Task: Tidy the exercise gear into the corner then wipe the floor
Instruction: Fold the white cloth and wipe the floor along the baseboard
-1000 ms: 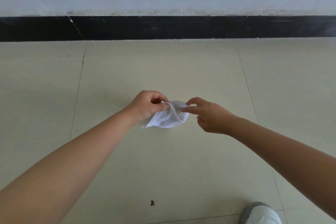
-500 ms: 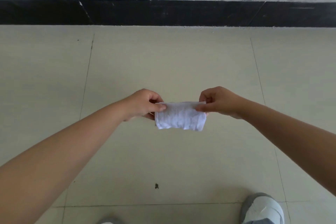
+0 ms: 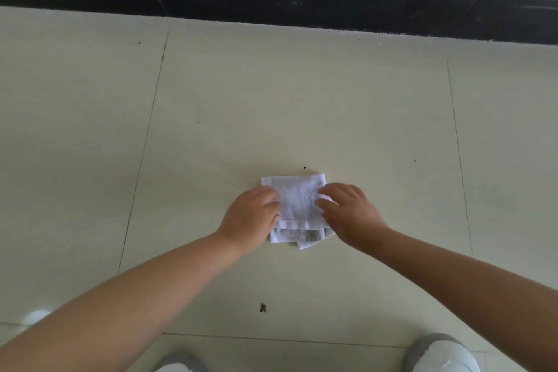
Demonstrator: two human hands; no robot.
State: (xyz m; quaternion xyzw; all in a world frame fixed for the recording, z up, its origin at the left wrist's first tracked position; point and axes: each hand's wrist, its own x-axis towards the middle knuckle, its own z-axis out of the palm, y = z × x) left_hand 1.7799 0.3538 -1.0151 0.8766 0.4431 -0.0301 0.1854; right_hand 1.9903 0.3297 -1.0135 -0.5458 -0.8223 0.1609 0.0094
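Note:
A small white cloth (image 3: 299, 199), folded, lies flat on the pale tiled floor (image 3: 302, 106) in front of me. My left hand (image 3: 250, 217) rests on its left edge, fingers laid over the fabric. On the cloth's right side lies my right hand (image 3: 350, 214), its fingers spread and touching the fabric. Both hands press down on the cloth and hide its side edges. No exercise gear is in view.
A black skirting board (image 3: 302, 3) runs along the foot of the white wall ahead. Dark specks lie on the floor, a larger speck (image 3: 262, 307) near me and a small speck (image 3: 305, 167) just beyond the cloth. My grey-and-white shoes (image 3: 444, 356) show at the bottom edge.
The cloth, earlier stretched in the air between both pinching hands, now lies folded on the floor. Both hands have come down onto it, and my view has tilted lower.

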